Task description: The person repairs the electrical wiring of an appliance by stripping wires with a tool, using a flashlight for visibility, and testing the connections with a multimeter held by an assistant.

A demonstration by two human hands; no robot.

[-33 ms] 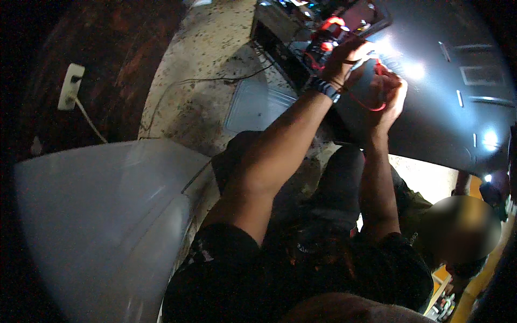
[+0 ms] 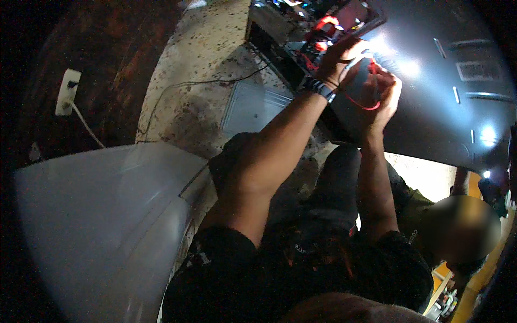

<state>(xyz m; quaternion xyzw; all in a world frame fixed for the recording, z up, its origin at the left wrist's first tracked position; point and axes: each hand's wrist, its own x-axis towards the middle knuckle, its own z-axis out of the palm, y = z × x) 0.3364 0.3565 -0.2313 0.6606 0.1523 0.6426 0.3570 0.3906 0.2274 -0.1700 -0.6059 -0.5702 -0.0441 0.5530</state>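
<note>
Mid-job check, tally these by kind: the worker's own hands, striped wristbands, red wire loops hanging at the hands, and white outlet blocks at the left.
Left hand and right hand: 2
Striped wristband: 1
Red wire loop: 1
White outlet block: 1
Total: 5

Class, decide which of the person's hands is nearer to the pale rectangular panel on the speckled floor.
Left. The left hand is up and to the right of the pale panel in the picture; the right hand is farther right.
</note>
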